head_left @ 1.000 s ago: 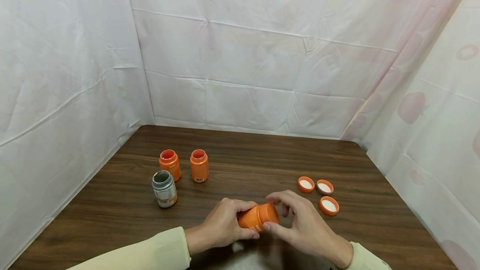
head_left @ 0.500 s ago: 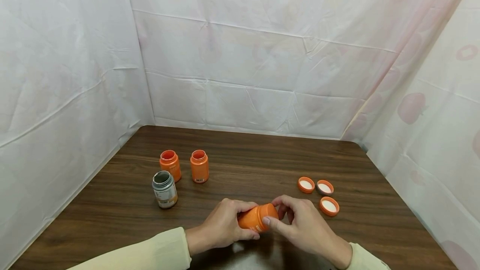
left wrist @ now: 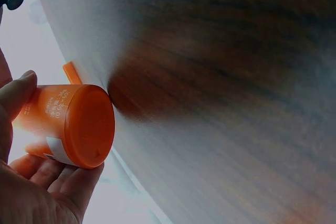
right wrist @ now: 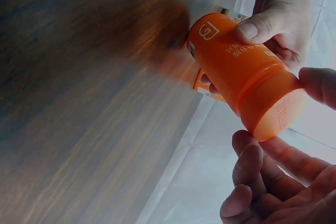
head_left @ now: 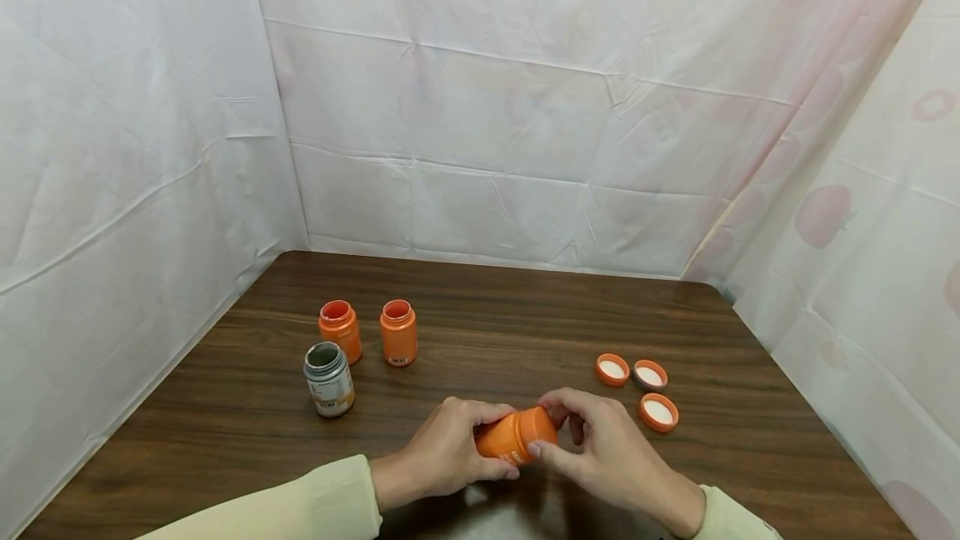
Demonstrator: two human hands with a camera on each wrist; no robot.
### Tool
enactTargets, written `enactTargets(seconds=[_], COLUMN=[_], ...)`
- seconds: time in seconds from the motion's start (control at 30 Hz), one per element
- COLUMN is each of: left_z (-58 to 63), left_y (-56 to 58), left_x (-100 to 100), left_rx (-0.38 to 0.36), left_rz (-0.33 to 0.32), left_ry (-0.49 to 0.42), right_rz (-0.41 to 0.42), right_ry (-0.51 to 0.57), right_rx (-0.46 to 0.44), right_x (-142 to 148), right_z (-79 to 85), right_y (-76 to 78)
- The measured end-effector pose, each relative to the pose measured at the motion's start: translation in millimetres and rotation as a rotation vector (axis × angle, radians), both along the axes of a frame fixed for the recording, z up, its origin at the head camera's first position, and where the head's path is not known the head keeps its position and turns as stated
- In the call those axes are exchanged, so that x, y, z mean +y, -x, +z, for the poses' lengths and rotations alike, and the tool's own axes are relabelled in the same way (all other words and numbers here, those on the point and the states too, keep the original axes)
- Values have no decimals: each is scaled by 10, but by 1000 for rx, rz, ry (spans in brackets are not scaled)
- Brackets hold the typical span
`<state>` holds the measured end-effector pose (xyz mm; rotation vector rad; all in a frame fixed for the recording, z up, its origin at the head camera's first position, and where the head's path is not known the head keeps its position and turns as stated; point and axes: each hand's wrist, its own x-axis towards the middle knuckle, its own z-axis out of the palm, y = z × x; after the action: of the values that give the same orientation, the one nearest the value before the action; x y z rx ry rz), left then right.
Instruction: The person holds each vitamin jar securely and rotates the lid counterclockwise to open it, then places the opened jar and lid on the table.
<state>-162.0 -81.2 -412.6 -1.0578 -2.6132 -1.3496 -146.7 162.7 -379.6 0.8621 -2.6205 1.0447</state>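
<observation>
My left hand grips the body of an orange pill bottle, which lies tilted with its capped end to the right. In the left wrist view the bottle's base faces the camera. At the capped end, my right hand has thumb and fingertips on opposite sides of the orange lid. In the right wrist view the lid sits on the bottle neck, with the thumb at one edge and the index finger at the other.
On the left of the dark wood table stand two uncapped orange bottles and an uncapped grey bottle. Three lids lie inside-up at the right, among them an orange lid. White sheeting surrounds the table.
My right fingers have come in against the lid, moved round it and shifted slightly back. My left hand and the bottle body have stayed in place.
</observation>
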Motion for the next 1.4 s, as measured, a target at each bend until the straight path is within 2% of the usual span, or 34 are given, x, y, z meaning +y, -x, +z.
enactTargets(seconds=[0.6, 0.83, 1.27, 1.4], left_z=[-16, -10, -3, -1], left_y=[20, 15, 10, 8], left_x=[-2, -3, 0, 1], left_rx=[0, -4, -12, -21], left_rz=[-3, -3, -7, -10], left_ry=[4, 16, 12, 4], right_rz=[176, 231, 206, 147], right_ry=[66, 83, 43, 44], right_rx=[158, 176, 165, 150], right_x=[35, 35, 26, 20], right_z=[-29, -19, 10, 13], right_y=[33, 52, 28, 12])
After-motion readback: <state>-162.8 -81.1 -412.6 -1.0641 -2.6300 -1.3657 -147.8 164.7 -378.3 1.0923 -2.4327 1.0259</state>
